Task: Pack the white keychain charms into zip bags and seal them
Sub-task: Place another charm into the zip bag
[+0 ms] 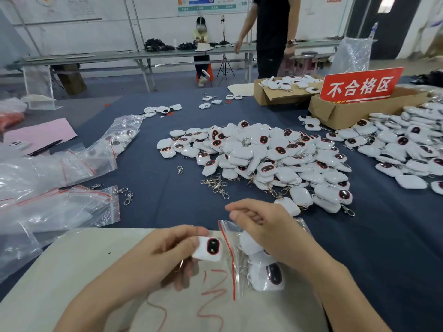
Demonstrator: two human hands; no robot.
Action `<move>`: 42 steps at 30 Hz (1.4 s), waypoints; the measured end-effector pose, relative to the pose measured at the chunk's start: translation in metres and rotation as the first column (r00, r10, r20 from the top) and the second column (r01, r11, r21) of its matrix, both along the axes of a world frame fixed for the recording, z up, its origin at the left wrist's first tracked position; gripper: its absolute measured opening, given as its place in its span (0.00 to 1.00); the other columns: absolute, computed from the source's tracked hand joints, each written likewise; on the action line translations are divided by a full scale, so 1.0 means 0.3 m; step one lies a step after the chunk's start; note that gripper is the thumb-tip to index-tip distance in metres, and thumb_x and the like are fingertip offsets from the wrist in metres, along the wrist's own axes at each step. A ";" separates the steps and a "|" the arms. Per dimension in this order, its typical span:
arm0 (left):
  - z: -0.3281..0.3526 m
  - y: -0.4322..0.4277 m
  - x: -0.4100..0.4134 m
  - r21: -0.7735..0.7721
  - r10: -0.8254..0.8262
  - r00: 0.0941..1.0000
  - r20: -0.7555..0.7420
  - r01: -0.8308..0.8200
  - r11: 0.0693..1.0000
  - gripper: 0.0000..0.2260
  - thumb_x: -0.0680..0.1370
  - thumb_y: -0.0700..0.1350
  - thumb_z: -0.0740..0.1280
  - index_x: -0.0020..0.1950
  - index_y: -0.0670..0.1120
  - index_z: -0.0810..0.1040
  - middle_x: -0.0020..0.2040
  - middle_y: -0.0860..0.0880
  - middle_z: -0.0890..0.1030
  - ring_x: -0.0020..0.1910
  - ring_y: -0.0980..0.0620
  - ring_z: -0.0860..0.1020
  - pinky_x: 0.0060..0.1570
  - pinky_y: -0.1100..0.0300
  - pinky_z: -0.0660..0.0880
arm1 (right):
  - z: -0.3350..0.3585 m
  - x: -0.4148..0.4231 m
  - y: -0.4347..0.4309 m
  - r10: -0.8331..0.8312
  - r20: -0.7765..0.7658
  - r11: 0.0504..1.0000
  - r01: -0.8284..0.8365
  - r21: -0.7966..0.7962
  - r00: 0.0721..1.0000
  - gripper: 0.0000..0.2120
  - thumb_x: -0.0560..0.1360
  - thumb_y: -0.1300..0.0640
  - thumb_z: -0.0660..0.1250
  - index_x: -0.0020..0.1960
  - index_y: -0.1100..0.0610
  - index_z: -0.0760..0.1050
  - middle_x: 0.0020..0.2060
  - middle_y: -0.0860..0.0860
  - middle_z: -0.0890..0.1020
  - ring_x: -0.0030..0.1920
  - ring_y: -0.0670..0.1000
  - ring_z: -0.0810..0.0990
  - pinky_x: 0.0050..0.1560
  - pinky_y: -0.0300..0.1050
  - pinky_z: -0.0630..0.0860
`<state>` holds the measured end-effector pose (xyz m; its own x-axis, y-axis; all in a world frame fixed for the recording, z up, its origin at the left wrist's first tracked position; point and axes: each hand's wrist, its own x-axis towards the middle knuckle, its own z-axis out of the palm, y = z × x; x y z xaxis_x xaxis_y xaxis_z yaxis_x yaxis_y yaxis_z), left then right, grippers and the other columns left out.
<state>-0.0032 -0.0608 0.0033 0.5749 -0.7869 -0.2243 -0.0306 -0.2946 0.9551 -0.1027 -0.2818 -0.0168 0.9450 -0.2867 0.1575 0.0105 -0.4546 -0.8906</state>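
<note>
One charm (208, 249) pinched in the left hand (165, 255), just left of the red-striped mouth of the zip bag (242, 269), at the table (167, 207) near edge. Right hand (261, 226) holds the bag's far lip. Likely entry: rightward.

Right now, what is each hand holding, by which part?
The left hand pinches a charm by its side; the right hand holds the zip bag by its mouth.
</note>
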 end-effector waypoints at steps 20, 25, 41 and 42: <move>-0.004 -0.063 -0.067 -0.129 -0.186 0.973 -0.133 0.169 0.977 0.09 0.78 0.45 0.73 0.58 0.51 0.84 0.40 0.37 0.80 0.33 0.48 0.78 0.31 0.62 0.75 | 0.019 0.001 0.016 0.166 0.058 0.976 -0.155 -0.154 0.984 0.12 0.77 0.54 0.62 0.43 0.37 0.77 0.51 0.41 0.80 0.56 0.47 0.80 0.59 0.51 0.76; -0.016 -0.085 -0.085 -0.116 -0.195 0.980 -0.032 0.190 0.975 0.11 0.77 0.45 0.71 0.59 0.52 0.83 0.42 0.33 0.80 0.31 0.51 0.76 0.31 0.63 0.73 | 0.024 0.005 0.026 0.166 0.081 0.977 -0.154 -0.145 0.983 0.12 0.78 0.53 0.62 0.42 0.36 0.77 0.52 0.39 0.80 0.53 0.52 0.83 0.56 0.57 0.78; -0.034 -0.088 -0.080 -0.015 -0.150 0.986 0.066 0.152 0.988 0.21 0.85 0.34 0.56 0.53 0.56 0.84 0.32 0.46 0.79 0.31 0.51 0.77 0.32 0.62 0.74 | 0.086 -0.023 -0.069 -0.313 0.264 0.856 0.151 0.494 0.912 0.17 0.83 0.64 0.60 0.52 0.46 0.83 0.47 0.51 0.86 0.44 0.50 0.84 0.47 0.41 0.80; -0.036 -0.087 -0.078 -0.022 -0.131 0.990 0.041 0.132 0.991 0.23 0.85 0.32 0.55 0.52 0.54 0.85 0.32 0.45 0.80 0.31 0.51 0.77 0.32 0.61 0.74 | 0.086 -0.022 -0.075 -0.359 0.254 0.815 0.169 0.554 0.898 0.16 0.83 0.63 0.60 0.52 0.47 0.83 0.46 0.51 0.86 0.43 0.50 0.84 0.45 0.40 0.80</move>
<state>-0.0265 -0.0870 -0.0075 0.4738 -0.8614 -0.1827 -0.1054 -0.2615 0.9594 -0.1093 -0.3044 0.0089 0.7364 -0.6445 0.2056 0.2939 0.0311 -0.9553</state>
